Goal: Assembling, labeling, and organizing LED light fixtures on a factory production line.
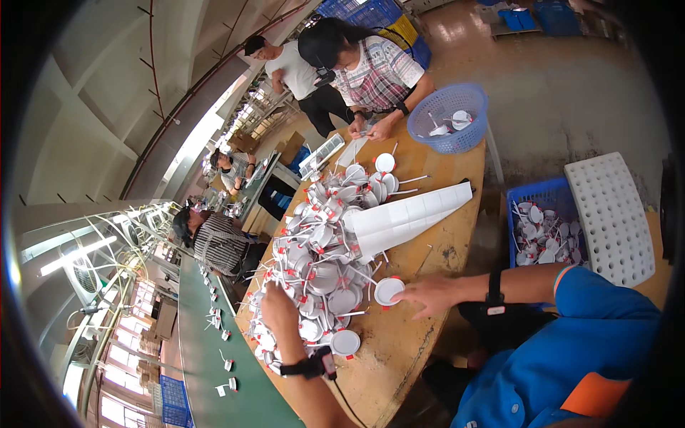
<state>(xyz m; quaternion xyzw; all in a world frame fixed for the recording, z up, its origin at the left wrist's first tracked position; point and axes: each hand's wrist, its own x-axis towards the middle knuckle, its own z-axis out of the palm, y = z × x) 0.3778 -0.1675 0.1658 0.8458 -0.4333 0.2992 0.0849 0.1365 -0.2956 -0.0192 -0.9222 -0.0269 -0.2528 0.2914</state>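
Touching round white plastic disc [389,290]

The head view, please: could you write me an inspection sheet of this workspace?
Surface: wooden table, worn and stained, bare only at its near end.
Job's things: right hand rests fingers by a white round fitting; left hand reaches into the pile of white round fittings.
Clutter: folded white card tray lying on the pile; round blue basket at the far end.
Grippers: both hands bare, each wrist with a black band.
Cables: thin dark lead trailing from the left wristband.
Surroundings: a person opposite working; blue crate of fittings; green conveyor on the left.
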